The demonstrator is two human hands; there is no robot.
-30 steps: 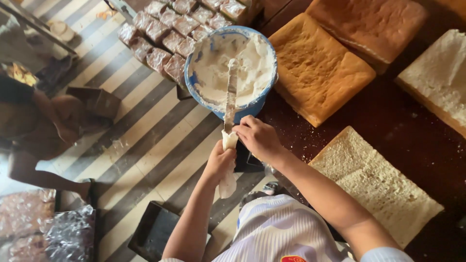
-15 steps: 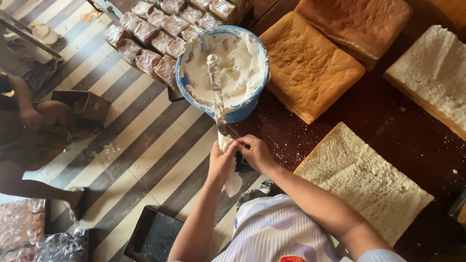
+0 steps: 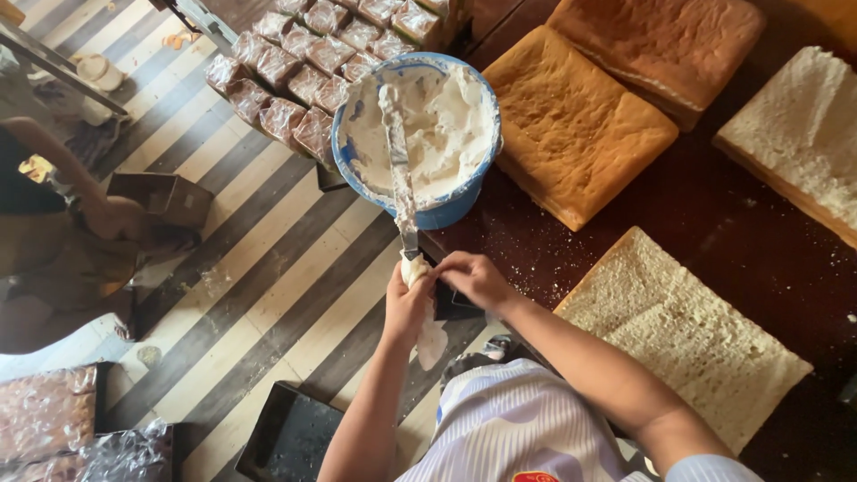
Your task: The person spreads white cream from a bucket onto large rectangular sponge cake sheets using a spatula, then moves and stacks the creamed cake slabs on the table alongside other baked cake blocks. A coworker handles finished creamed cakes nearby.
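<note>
A long palette knife smeared with cream lies across a blue bowl full of white cream; its tip rests in the cream at the bowl's far left. Just below the bowl, a white cloth is wrapped around the knife's handle. My left hand grips the wrapped handle from below, with the cloth's end hanging from it. From the right, the fingers of my right hand pinch the same handle. Below my right forearm, a pale cut sponge sheet lies on the dark table.
Two golden cake slabs and a white-topped slab lie beyond the bowl. Several wrapped cake pieces sit left of it. Another person crouches on the striped floor at left. A dark tray lies below.
The knife's blade has swung from the right of the bowl to its left side, tip now in the cream. Both hands stayed at the handle. The person at left moved an arm.
</note>
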